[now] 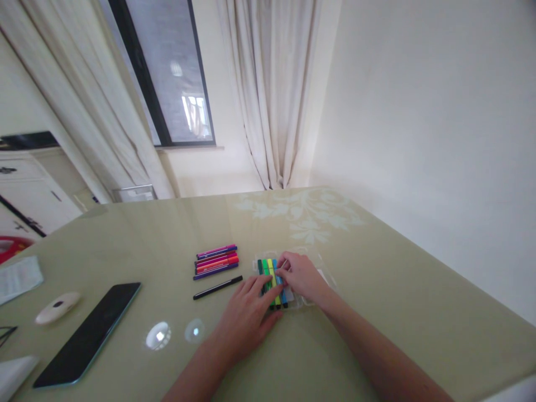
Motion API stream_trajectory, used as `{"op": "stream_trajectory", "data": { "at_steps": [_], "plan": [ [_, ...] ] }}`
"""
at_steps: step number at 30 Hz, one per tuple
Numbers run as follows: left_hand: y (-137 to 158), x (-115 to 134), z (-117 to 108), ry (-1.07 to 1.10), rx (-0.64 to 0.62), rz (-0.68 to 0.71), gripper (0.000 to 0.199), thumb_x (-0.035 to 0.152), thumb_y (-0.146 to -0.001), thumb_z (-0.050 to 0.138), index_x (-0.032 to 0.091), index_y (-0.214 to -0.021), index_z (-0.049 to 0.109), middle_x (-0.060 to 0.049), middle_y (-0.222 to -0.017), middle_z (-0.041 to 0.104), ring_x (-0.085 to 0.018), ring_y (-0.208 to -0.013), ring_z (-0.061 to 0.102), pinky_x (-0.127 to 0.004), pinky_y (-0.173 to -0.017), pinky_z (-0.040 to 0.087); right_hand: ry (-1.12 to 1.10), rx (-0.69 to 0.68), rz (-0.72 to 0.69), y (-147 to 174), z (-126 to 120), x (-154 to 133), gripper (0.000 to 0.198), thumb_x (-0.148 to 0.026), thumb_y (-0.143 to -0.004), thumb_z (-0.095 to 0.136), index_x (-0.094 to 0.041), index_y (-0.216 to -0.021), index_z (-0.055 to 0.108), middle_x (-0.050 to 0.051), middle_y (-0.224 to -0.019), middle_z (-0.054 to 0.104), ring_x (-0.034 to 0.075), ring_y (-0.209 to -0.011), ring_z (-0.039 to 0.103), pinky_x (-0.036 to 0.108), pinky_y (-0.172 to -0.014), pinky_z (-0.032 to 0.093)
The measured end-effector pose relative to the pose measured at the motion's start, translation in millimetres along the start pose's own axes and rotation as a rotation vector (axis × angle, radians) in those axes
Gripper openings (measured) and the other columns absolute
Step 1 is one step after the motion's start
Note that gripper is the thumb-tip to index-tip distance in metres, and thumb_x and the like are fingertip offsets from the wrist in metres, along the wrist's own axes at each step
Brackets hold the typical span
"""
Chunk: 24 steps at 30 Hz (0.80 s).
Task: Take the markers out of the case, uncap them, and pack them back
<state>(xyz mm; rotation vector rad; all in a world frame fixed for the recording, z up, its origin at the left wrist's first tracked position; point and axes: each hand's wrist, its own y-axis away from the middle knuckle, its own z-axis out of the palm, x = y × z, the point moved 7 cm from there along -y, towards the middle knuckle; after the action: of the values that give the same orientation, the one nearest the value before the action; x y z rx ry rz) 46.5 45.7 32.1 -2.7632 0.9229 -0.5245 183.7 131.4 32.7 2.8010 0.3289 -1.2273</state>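
Observation:
A clear plastic case lies open on the table, with a row of felt-tip pens in it. From left to right run dark green, green, a yellow felt-tip pen and a blue felt-tip pen. My left hand rests over the lower part of the row, fingers stretched out and touching the pens. Pinched at the row's right side, my right hand has its fingertips by the blue pen's upper end; what they hold is too small to tell. A black felt-tip pen lies left of my left hand.
Several purple, pink, red and orange felt-tip pens lie grouped left of the case. Farther left are a black-screened tablet, a white oval object and a pale packet. A wall borders the table's right side.

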Motion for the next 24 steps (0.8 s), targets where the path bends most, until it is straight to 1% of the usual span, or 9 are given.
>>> {"op": "stream_trajectory", "data": {
  "at_steps": [4, 8, 11, 15, 21, 24],
  "plan": [
    [-0.6, 1.2, 0.2, -0.025, -0.025, -0.001, 0.054, 0.035, -0.095, 0.064, 0.036, -0.148, 0.050, -0.009, -0.144, 0.056, -0.032, -0.129, 0.052, -0.053, -0.109, 0.046, 0.004, 0.022, 0.001, -0.9, -1.1, 0.9, 0.008, -0.013, -0.082, 0.068, -0.021, -0.083, 0.069, -0.001, -0.068, 0.071, 0.015, -0.064, 0.066, 0.025, -0.064, 0.047],
    [-1.2, 1.9, -0.1, -0.049, -0.044, -0.003, 0.051, 0.035, -0.096, 0.063, 0.036, -0.146, 0.053, -0.009, -0.144, 0.056, -0.032, -0.129, 0.052, -0.054, -0.108, 0.045, -0.029, 0.024, 0.000, -0.7, -1.7, -0.2, 0.010, -0.010, -0.081, 0.066, -0.020, -0.085, 0.068, -0.001, -0.071, 0.072, 0.014, -0.062, 0.066, 0.024, -0.063, 0.049],
    [-1.1, 1.5, -0.9, -0.063, -0.037, 0.004, 0.050, 0.036, -0.097, 0.062, 0.035, -0.146, 0.053, -0.009, -0.144, 0.057, -0.032, -0.129, 0.052, -0.053, -0.108, 0.046, -0.043, 0.024, -0.011, -0.9, -2.1, -1.2, 0.010, -0.009, -0.081, 0.066, -0.019, -0.084, 0.068, 0.000, -0.072, 0.072, 0.014, -0.062, 0.066, 0.024, -0.063, 0.050],
    [-0.9, 1.0, -1.0, -0.095, -0.025, 0.020, 0.049, 0.037, -0.098, 0.061, 0.034, -0.146, 0.052, -0.010, -0.144, 0.058, -0.032, -0.128, 0.053, -0.052, -0.107, 0.046, -0.073, -0.009, 0.007, -0.9, -0.4, 0.3, 0.007, -0.012, -0.081, 0.068, -0.019, -0.084, 0.069, 0.001, -0.072, 0.073, 0.015, -0.064, 0.068, 0.024, -0.061, 0.050],
    [-2.0, 1.3, 0.2, -0.146, -0.029, 0.019, 0.050, 0.034, -0.098, 0.061, 0.032, -0.147, 0.052, -0.010, -0.146, 0.057, -0.031, -0.128, 0.054, -0.052, -0.106, 0.047, -0.042, -0.011, 0.003, 0.5, 0.6, -0.5, 0.010, -0.011, -0.078, 0.069, -0.018, -0.086, 0.069, 0.002, -0.076, 0.074, 0.016, -0.070, 0.070, 0.023, -0.064, 0.051],
    [-2.5, 1.6, -0.7, -0.155, -0.031, 0.016, 0.050, 0.033, -0.098, 0.060, 0.031, -0.147, 0.051, -0.011, -0.146, 0.056, -0.031, -0.129, 0.054, -0.051, -0.106, 0.047, -0.049, -0.021, 0.009, -0.3, 3.8, 0.9, 0.008, -0.012, -0.080, 0.068, -0.018, -0.086, 0.069, 0.001, -0.073, 0.073, 0.015, -0.067, 0.069, 0.023, -0.064, 0.050]
  ]
}}
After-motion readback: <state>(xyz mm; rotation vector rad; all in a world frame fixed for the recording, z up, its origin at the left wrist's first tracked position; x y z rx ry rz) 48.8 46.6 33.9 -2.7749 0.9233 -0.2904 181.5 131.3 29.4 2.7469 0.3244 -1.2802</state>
